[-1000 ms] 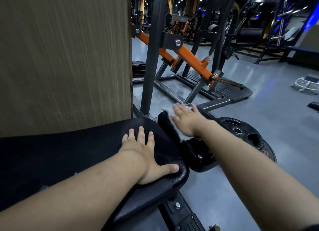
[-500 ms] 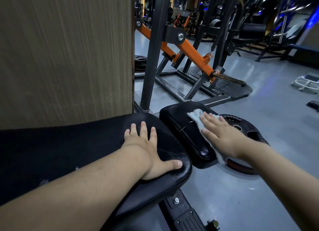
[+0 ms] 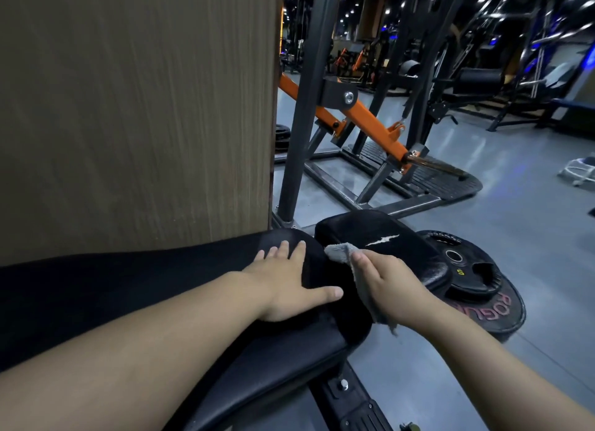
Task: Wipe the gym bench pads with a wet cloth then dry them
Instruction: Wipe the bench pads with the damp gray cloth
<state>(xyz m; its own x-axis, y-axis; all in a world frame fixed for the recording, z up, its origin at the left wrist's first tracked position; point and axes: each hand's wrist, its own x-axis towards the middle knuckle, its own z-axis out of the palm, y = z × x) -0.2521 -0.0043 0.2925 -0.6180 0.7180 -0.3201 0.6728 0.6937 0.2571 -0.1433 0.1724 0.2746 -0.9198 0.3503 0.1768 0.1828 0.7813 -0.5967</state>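
A long black bench pad (image 3: 161, 285) runs from the lower left to the middle. My left hand (image 3: 289, 285) lies flat on its end, fingers spread, holding nothing. Beyond it sits a smaller black seat pad (image 3: 380, 234) with a white tear in its cover. My right hand (image 3: 386, 285) presses a grey cloth (image 3: 341, 252) against the near edge of the seat pad, at the gap between the two pads. Part of the cloth hangs below my palm.
A brown wood-grain panel (image 3: 135, 108) stands close on the left. Black weight plates (image 3: 473, 279) lie on the grey floor right of the seat pad. A dark frame with an orange arm (image 3: 363, 124) stands behind. More gym machines fill the background.
My right hand has dragged the cloth back along the seat pad, from its far end to its near edge beside my left hand. My left hand stays flat on the long pad.
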